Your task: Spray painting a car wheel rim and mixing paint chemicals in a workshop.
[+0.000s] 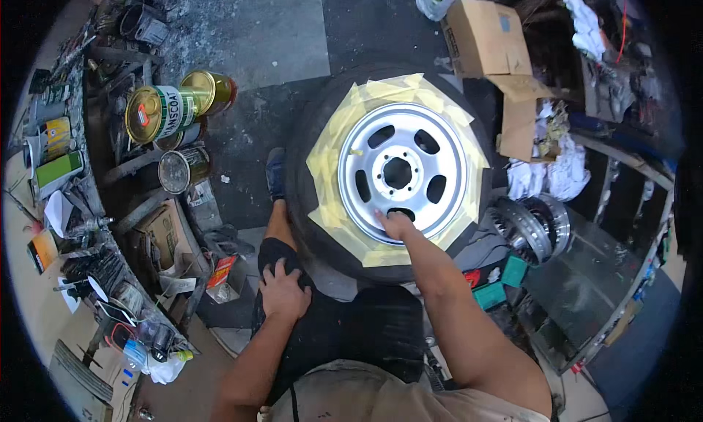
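Far left to near left: a cluttered shelf (89,184), loaded with a green box (58,171), an orange box (46,248), a phone-like device (118,313) and a blue-labelled bottle (135,353).

Left, inward: round metal cans, a white-and-green labelled can (151,114) being set beside a gold-lidded can (208,92), with a worn can (183,170) placed nearer. A red-and-white carton (224,279) is stood nearer again.

Near, left of centre: left hand (284,293), laid on the black-clad thigh, fingers spread apart, nothing held.

Centre: one silver wheel (428,164), seated in a black tyre (304,210), face up. The tyre's inner sidewall is covered all round by overlapping strips of pale yellow tape (331,140).

Centre, near side of wheel: right hand (398,226), placed at the near slot; the thumb side is turned left. Whether the fingers are closed on anything cannot be told.

Far right: an opened cardboard box (489,41); white cloths (549,174) are heaped nearer.

Right: bare metal wheel parts (529,228), grouped together; two green boxes (502,284) are placed nearer and to their left.
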### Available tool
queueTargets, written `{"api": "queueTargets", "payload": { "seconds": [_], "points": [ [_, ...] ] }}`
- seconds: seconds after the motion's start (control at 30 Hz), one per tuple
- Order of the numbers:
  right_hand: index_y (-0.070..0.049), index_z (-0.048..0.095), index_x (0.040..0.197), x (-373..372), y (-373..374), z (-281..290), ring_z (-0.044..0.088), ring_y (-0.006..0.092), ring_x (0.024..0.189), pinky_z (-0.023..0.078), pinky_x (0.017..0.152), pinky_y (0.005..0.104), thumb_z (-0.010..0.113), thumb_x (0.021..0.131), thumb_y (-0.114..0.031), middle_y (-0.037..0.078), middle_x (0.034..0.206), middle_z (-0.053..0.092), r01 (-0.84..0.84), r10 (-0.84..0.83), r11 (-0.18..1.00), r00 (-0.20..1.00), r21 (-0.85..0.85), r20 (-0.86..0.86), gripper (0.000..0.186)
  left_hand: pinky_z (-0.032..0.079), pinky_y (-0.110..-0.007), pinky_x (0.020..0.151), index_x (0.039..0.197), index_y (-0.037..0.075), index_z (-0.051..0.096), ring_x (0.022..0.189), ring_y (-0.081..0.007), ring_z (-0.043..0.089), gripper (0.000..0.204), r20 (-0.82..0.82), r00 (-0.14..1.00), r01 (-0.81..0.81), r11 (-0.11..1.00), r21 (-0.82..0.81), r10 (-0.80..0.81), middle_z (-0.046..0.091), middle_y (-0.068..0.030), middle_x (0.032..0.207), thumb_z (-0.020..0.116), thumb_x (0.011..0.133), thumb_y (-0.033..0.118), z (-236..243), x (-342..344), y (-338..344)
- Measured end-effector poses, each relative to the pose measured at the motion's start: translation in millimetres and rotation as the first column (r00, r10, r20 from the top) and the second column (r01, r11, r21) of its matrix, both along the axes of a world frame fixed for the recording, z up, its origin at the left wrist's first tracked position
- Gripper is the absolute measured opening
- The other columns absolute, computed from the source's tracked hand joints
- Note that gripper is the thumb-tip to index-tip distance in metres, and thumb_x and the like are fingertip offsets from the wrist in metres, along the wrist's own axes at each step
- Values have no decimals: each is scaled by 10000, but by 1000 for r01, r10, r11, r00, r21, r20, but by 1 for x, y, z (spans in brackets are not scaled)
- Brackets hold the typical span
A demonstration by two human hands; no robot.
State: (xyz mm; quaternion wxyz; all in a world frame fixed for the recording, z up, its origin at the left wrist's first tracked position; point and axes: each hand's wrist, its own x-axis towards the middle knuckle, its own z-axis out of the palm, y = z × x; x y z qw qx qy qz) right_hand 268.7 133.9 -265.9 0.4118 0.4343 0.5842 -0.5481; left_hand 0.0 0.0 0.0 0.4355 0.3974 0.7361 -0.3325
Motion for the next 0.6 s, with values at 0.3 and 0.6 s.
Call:
{"api": "queueTargets", "payload": {
  "seconds": [0.3, 0.6],
  "points": [
    [42, 695, 1110, -5, 230, 181, 631, 310, 939, 472, 855, 380, 174, 865, -869, 152, 992, 696, 514, -510, 857, 837, 38, 197, 1078, 351, -521, 1076, 1312, 104, 627, 1367, -442, 356, 557, 217, 968, -168, 968, 188, 126, 401, -178, 1514, 593, 899, 476, -3, 4, 102],
    [13, 692, 1134, 9, 376, 258, 631, 284, 1005, 489, 926, 412, 322, 975, -691, 160, 1151, 677, 373, -332, 828, 928, 418, -168, 811, 302, -405, 1145, 1494, 13, 390, 1362, -346, 429, 817, 583, -41, -997, 3, -74, 811, 465, -202, 1485, 294, 999, 656, -67, 2, 149]
  ]
}}
